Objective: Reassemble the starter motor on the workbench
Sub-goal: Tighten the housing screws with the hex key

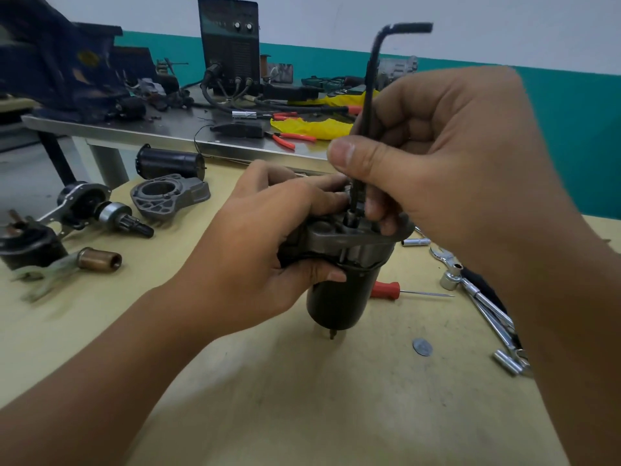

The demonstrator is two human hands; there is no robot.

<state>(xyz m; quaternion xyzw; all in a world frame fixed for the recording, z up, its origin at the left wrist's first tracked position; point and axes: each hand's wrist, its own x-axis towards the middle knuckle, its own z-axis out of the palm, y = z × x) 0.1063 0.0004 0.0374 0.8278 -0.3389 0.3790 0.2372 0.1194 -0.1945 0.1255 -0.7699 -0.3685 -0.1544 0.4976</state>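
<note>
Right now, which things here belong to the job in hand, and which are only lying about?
In the job: motor, held by left hand; hex key, gripped by right hand.

Lying about: screwdriver, sockets, pliers, nose housing, welder.

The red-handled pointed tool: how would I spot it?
Look at the tan workbench, just right of the upright black motor body. The red-handled pointed tool lies flat there; unlike the nearby silver sockets, it ends in a thin needle-like shaft.
</note>
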